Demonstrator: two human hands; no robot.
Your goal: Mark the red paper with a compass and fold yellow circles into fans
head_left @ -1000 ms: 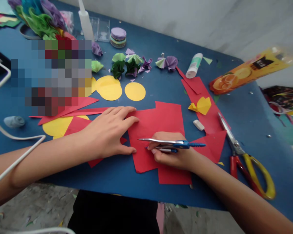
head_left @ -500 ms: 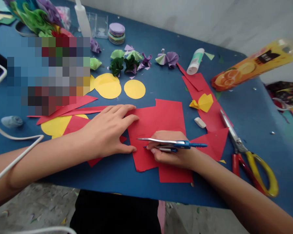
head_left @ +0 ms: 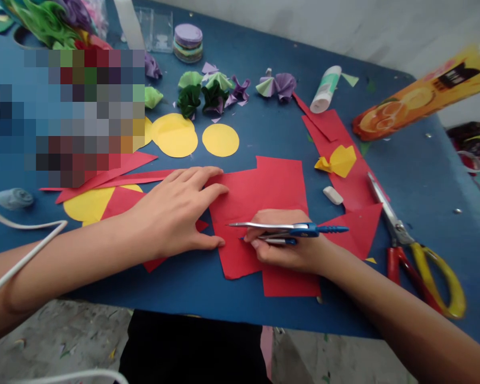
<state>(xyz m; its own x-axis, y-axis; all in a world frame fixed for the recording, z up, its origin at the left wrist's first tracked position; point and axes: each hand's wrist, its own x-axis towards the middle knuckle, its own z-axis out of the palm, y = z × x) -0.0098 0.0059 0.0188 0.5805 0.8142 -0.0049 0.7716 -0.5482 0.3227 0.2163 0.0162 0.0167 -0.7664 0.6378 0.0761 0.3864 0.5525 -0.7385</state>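
Observation:
A sheet of red paper point(head_left: 240, 194) lies in front of me, partly over another red piece point(head_left: 290, 282). My left hand point(head_left: 190, 208) rests with spread fingers along the sheet's left edge, its thumb and fingertips on the paper. Over the lower middle of the sheet, my right hand point(head_left: 286, 245) is closed round a drawing compass point(head_left: 304, 230) with a blue handle. The compass lies nearly flat, its metal leg pointing left and a blue tip close to the paper. Whether the tip touches the paper I cannot tell.
Scissors point(head_left: 402, 237), an eraser point(head_left: 333, 195) and red scraps lie to the right. Farther back are a glue stick point(head_left: 326, 89), an orange drink bottle point(head_left: 420, 101), yellow paper circles point(head_left: 220, 140) and folded paper flowers point(head_left: 215, 97). A white cable point(head_left: 44, 234) crosses my left forearm.
The view has shifted slightly, so things on the table sit a little differently in the picture. Both hands keep nearly the same place on the red sheet, and the compass stays in my right hand.

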